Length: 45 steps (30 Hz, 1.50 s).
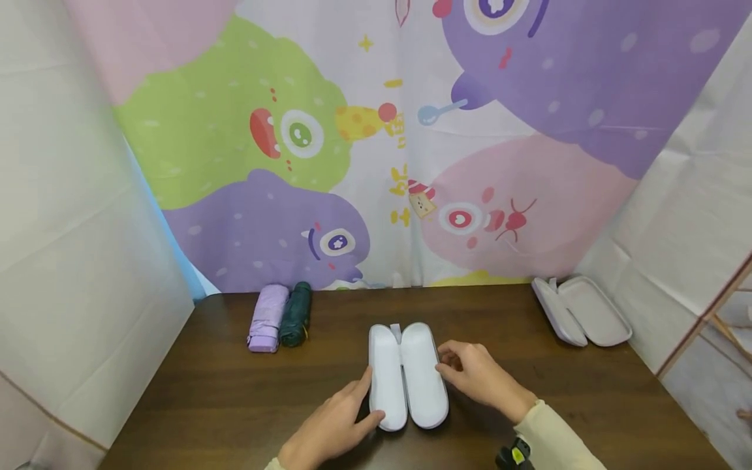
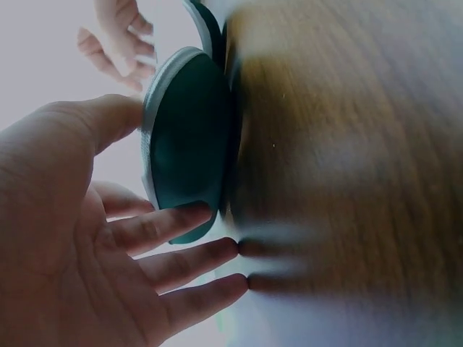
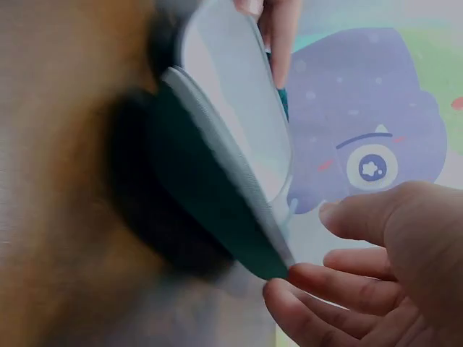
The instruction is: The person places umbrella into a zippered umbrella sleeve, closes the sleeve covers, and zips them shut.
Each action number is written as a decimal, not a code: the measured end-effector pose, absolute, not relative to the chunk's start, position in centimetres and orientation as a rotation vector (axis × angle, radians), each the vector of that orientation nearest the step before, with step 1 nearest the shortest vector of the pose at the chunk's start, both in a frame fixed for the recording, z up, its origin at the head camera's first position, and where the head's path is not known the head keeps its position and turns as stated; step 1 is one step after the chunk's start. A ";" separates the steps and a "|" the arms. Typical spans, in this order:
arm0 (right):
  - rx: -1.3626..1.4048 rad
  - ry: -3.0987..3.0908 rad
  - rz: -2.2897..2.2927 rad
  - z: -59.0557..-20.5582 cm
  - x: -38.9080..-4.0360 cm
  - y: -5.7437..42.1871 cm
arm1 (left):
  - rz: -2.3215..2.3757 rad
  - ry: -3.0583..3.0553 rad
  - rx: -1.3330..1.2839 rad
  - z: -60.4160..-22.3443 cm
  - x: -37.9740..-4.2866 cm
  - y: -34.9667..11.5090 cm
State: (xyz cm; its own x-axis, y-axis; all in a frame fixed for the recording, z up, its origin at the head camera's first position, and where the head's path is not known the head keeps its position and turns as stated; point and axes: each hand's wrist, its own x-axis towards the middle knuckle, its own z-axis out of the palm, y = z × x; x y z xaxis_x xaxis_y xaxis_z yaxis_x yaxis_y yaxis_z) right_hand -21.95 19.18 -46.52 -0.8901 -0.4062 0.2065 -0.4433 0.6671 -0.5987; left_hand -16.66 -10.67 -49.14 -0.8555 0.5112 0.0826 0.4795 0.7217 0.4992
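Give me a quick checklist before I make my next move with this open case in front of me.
1. The case open: ok, both halves spread, white lining showing.
2. Left hand in contact: ok, its thumb touches the left half's rim.
3. Right hand gripping firmly: not ok, its thumb stands apart from the edge.
4. Purple umbrella and green umbrella away from both hands: ok, side by side, back left.
5. Other case away from both hands: ok, open at back right.
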 end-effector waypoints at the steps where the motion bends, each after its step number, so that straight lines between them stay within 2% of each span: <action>1: 0.699 -2.817 1.028 -46.4 -22.3 19.1 | 0.803 2.856 0.824 -49.2 -16.7 -10.7; 20: 0.572 -2.976 1.240 -47.2 -28.4 18.7 | 0.797 2.843 0.790 -49.1 -16.3 -10.5; 31: 0.441 -3.002 1.547 -47.4 -28.3 18.3 | 0.791 2.796 0.772 -49.0 -16.5 -10.7; 45: 0.412 -2.980 1.587 -47.4 -28.4 17.8 | 0.795 2.920 0.682 -47.2 -17.7 -13.8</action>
